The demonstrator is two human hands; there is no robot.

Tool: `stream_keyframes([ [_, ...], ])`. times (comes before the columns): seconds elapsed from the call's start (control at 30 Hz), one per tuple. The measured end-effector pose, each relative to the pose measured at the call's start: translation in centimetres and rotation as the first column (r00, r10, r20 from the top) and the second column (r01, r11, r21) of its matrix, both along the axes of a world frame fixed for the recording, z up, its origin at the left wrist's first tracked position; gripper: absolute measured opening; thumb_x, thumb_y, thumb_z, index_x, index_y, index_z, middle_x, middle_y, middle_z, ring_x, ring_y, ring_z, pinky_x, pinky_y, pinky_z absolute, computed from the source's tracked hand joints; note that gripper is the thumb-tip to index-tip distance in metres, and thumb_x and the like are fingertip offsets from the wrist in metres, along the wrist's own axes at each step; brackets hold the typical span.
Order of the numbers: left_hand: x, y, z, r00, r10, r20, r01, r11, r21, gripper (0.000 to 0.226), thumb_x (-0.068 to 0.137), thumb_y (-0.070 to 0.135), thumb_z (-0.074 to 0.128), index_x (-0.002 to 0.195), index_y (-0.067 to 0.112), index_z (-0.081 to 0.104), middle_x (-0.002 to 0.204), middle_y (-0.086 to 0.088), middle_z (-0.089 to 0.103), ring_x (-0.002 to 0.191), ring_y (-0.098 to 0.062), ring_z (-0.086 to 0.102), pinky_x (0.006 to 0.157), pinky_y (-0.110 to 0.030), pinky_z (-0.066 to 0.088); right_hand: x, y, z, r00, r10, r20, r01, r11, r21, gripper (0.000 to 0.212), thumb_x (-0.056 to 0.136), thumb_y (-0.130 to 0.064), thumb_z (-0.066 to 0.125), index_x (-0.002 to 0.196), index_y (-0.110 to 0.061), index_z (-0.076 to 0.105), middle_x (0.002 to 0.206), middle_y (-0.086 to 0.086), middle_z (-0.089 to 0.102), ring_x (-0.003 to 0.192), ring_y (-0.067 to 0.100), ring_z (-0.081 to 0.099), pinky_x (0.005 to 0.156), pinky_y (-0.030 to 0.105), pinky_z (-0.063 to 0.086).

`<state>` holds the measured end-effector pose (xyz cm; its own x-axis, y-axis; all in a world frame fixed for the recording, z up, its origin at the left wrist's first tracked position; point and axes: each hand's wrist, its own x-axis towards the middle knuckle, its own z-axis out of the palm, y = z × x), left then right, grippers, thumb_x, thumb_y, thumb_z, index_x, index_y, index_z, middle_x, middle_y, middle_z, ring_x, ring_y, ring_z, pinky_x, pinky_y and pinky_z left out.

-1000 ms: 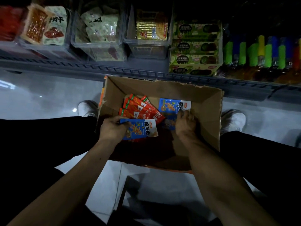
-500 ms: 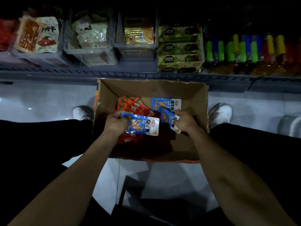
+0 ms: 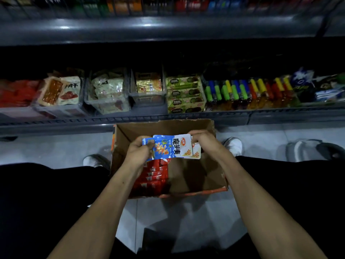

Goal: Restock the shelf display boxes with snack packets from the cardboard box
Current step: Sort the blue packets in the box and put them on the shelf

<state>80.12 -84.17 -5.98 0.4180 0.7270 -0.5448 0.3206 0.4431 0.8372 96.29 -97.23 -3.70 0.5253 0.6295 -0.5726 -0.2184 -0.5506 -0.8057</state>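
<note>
Below the stocked shelf [image 3: 168, 116], left hand [image 3: 139, 153] and right hand [image 3: 205, 142] each grip blue snack packets [image 3: 169, 147] above the cardboard box [image 3: 196, 174].

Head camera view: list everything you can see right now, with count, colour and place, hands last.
Brown cardboard box: one, on the floor between the feet.
Blue-and-white snack packets: at least two, stacked, held above the box.
Red snack packets: several, exact count unclear, in the box's left side.
Clear plastic display bins: three, on the lower shelf, holding pale and gold packets.
Green display carton: one, right of the bins.
Colour-capped bottles: many, right part of the shelf.
White shoes: two, beside the box.
Left hand: grips the packets' left end.
Right hand: pinches their right end.
</note>
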Motion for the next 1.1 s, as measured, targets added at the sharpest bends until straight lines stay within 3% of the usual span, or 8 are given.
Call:
stream_keyframes([
  [0.13,0.1,-0.3,2.0,0.991,0.124,0.060,-0.132,0.977,0.168,0.014,0.091,0.007,0.062,0.081,0.016,0.057,0.071,-0.004,0.062,0.059,-0.011,0.056,0.055,-0.022,0.050,-1.0,0.5,1.0,0.960,-0.204,-0.191,0.232,0.964,0.134,0.045,0.070,-0.045,0.073,0.097,-0.008,0.073,0.097,0.009,0.075,0.095,0.028,0.069,0.092,0.047,0.052],
  [0.23,0.4,-0.9,3.6,0.984,0.151,0.094,-0.173,0.938,0.302,0.009,0.091,0.012,0.064,0.089,0.012,0.056,0.081,-0.005,0.064,0.071,-0.012,0.060,0.067,-0.028,0.051,-2.2,1.1,1.8,0.939,-0.189,-0.287,0.267,0.928,0.261,0.030,0.079,-0.022,0.077,0.104,-0.007,0.070,0.098,0.012,0.074,0.087,0.028,0.070,0.082,0.048,0.054],
  [0.33,0.5,-1.9,6.1,0.988,0.148,0.054,-0.157,0.898,0.412,0.015,0.090,0.016,0.065,0.097,0.008,0.054,0.081,0.003,0.062,0.070,-0.006,0.060,0.059,-0.009,0.046,-3.1,1.8,2.7,0.854,-0.290,-0.432,0.455,0.819,0.350,0.025,0.081,-0.002,0.071,0.105,-0.004,0.066,0.095,0.015,0.073,0.080,0.025,0.071,0.065,0.036,0.057],
  [0.43,0.6,-2.1,7.9,0.992,0.060,0.107,-0.098,0.912,0.399,0.023,0.088,0.015,0.068,0.105,0.014,0.052,0.088,-0.004,0.066,0.073,-0.009,0.065,0.061,-0.015,0.050,-3.3,2.2,3.7,0.802,-0.389,-0.454,0.566,0.738,0.367,0.034,0.078,0.000,0.074,0.110,-0.002,0.065,0.100,0.017,0.073,0.087,0.029,0.071,0.073,0.044,0.059],
  [0.53,1.1,-1.5,9.2,0.974,-0.218,0.063,0.187,0.927,0.324,0.019,0.087,0.013,0.068,0.104,0.019,0.061,0.080,0.001,0.069,0.076,-0.007,0.069,0.067,-0.023,0.055,-2.4,2.1,4.6,0.810,-0.454,-0.371,0.581,0.705,0.406,0.024,0.079,0.000,0.073,0.102,-0.006,0.070,0.099,0.013,0.074,0.091,0.028,0.071,0.086,0.049,0.056],
  [0.67,2.2,-0.1,10.7,0.863,-0.505,-0.002,0.477,0.814,0.330,0.008,0.089,0.017,0.066,0.096,0.021,0.063,0.086,0.002,0.074,0.081,-0.009,0.071,0.071,-0.025,0.056,-1.3,1.7,6.4,0.903,-0.422,-0.086,0.414,0.797,0.440,0.021,0.081,-0.013,0.076,0.100,-0.020,0.070,0.100,0.003,0.075,0.096,0.022,0.071,0.090,0.050,0.055],
  [0.87,3.8,1.2,13.1,0.848,-0.529,0.017,0.496,0.806,0.323,0.010,0.094,0.014,0.058,0.089,0.014,0.067,0.073,0.003,0.073,0.068,-0.009,0.069,0.057,-0.017,0.050,-0.1,1.5,10.8,0.964,-0.144,0.225,0.058,0.935,0.349,0.049,0.077,-0.009,0.079,0.114,-0.028,0.053,0.105,-0.008,0.069,0.096,0.006,0.067,0.083,0.031,0.057],
  [1.1,5.7,1.2,15.1,0.822,-0.570,-0.018,0.509,0.720,0.472,0.005,0.089,0.019,0.066,0.094,0.021,0.067,0.075,0.004,0.075,0.073,-0.011,0.072,0.067,-0.032,0.057,0.6,2.1,13.6,0.871,-0.270,0.411,0.119,0.926,0.357,0.053,0.076,-0.006,0.078,0.113,-0.029,0.047,0.106,-0.011,0.065,0.094,-0.001,0.063,0.067,0.014,0.052],
])
